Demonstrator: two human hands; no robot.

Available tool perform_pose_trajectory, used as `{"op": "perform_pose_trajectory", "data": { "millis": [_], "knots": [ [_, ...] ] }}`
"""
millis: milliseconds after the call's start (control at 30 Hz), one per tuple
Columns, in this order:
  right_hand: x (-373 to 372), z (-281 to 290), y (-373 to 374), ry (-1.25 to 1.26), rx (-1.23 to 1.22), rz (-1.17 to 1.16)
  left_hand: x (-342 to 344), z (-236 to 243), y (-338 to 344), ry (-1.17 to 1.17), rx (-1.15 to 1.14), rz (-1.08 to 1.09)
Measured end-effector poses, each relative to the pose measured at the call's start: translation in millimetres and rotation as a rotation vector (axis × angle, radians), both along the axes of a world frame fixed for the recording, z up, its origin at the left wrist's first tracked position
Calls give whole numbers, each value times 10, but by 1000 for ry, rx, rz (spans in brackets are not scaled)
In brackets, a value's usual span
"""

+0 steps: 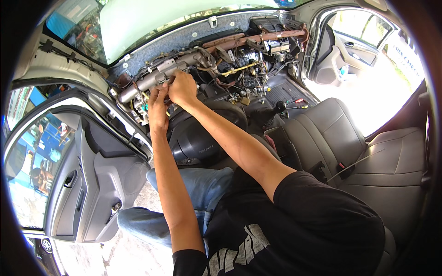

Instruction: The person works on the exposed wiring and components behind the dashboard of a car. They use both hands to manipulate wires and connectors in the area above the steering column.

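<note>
Both my arms reach forward over the black steering wheel [202,140] to the bare grey metal crossbeam [146,83] of a stripped car dashboard. My left hand [158,106] is raised against the lower side of the beam, its fingers drawn together at a small spot. Close beside it, my right hand [183,88] is curled at the beam's front face, fingertips almost meeting those of the left. Whatever lies between the fingertips is too small and too covered to make out. Wires and connectors [140,106] hang just left of my left hand.
Exposed wiring and a brown pipe-like bar [258,39] run across to the right. A gear lever [279,107] rises in the middle, near a red-handled tool [298,100]. Grey seats [331,133] stand at right. The left door [94,184] and right door [352,50] hang open.
</note>
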State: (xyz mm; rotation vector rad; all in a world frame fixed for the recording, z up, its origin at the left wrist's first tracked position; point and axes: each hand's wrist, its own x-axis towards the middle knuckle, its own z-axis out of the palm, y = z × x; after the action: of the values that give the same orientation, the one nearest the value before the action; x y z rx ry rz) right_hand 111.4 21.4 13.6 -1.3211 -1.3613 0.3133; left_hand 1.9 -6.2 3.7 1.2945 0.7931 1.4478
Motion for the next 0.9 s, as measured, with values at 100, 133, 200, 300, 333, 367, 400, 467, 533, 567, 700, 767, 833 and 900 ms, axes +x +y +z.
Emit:
{"op": "perform_pose_trajectory", "data": {
  "millis": [100, 133, 200, 300, 333, 367, 400, 467, 533, 567, 700, 767, 833, 900],
  "knots": [
    [16, 26, -17, 35, -44, -7, 1, 22, -27, 0, 0, -5],
    [19, 34, -25, 39, -39, -20, 5, 26, -31, -3, 3, -3],
    [16, 36, -50, 51, -27, -48, 12, 20, -44, 4, 14, -6],
    [15, 61, -60, 56, -38, -53, 5, 31, -45, 18, 38, -3],
    [12, 70, -59, 53, -33, -45, 10, 25, -51, 8, 31, 2],
    [18, 67, -67, 53, -41, -37, 12, 23, -51, -4, 34, 1],
    [21, 63, -73, 53, -50, -28, 15, 22, -51, -14, 36, 0],
    [13, 69, -69, 62, -49, -42, 18, 25, -48, -29, 46, -8],
    [-5, 63, -68, 86, -28, -82, 13, 31, -47, -22, 42, -5],
    [-6, 51, -73, 91, 2, -72, 13, 30, -52, -16, 40, 5],
    [-8, 32, -50, 89, -16, -68, 16, 40, -59, -40, 34, -13],
    [-13, 17, -43, 80, 1, -69, 20, 38, -68, -45, 34, -9],
    [-7, 10, -31, 79, 2, -71, 30, 36, -69, -42, 33, -7],
    [-1, 9, -18, 83, -2, -70, 12, 41, -73, -36, 31, -5]
  ]
}}
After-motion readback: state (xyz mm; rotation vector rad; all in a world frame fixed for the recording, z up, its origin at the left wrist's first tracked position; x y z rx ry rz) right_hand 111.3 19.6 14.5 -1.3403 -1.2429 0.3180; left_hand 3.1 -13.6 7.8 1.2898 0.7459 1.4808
